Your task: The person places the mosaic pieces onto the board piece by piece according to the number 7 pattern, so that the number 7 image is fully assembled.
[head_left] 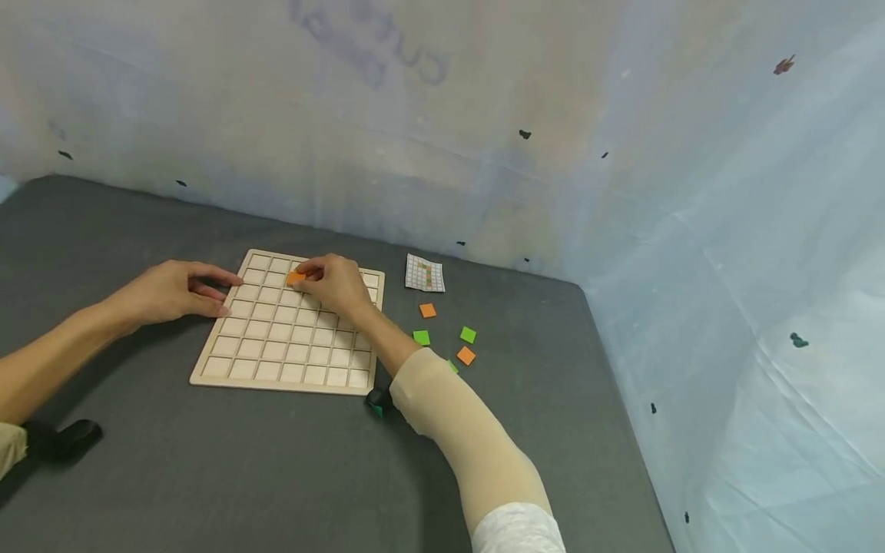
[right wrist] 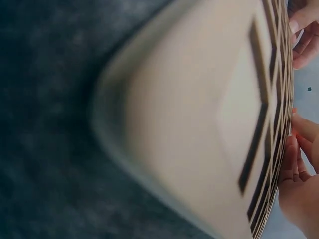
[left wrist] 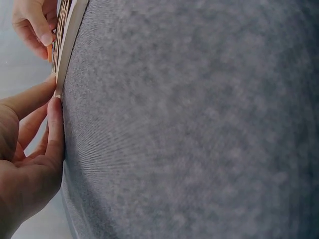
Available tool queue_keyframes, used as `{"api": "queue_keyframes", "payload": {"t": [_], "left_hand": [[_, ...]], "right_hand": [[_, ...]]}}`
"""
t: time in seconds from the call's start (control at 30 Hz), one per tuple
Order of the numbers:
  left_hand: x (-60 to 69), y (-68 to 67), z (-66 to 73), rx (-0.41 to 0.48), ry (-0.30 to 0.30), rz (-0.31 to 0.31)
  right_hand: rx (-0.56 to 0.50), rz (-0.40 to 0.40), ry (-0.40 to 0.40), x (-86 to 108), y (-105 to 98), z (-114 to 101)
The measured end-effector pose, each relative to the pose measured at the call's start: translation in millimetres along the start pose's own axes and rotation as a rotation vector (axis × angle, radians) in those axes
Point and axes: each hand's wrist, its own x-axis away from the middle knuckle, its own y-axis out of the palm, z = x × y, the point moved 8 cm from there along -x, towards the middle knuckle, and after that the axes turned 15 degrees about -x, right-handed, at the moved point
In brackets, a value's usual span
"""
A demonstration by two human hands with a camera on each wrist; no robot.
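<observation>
A light wooden grid board [head_left: 282,389] with rows of square cells lies on the grey surface. My right hand [head_left: 336,286] reaches over its upper part and pinches an orange square tile [head_left: 295,279] between thumb and fingers, at a cell near the far side. At the board's left edge rests my left hand [head_left: 169,292], its thumb and fingertips touching the rim and the fingers fairly straight. In the left wrist view those fingertips [left wrist: 56,102] meet the board's edge, while the right hand [left wrist: 34,25] shows beyond. The right wrist view has a blurred board corner close up.
Right of the board lie orange tiles [head_left: 428,310] and green tiles [head_left: 468,335]; one green tile is partly hidden by the right arm. Behind them is a small printed grid card [head_left: 425,273] with coloured squares. A pale sheet [head_left: 415,153] hangs behind the table.
</observation>
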Motion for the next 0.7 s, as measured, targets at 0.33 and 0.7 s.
{"api": "queue_keyframes", "payload": {"t": [0.33, 0.7], "left_hand": [[3.2, 1.5, 0.1, 0.005, 0.001, 0.01], [1.5, 3.1, -0.4, 0.018, 0.0, 0.004]], "right_hand": [[0.074, -0.021, -0.032, 1.0, 6.0, -3.4], [0.029, -0.021, -0.007, 0.1, 4.5, 1.6]]}}
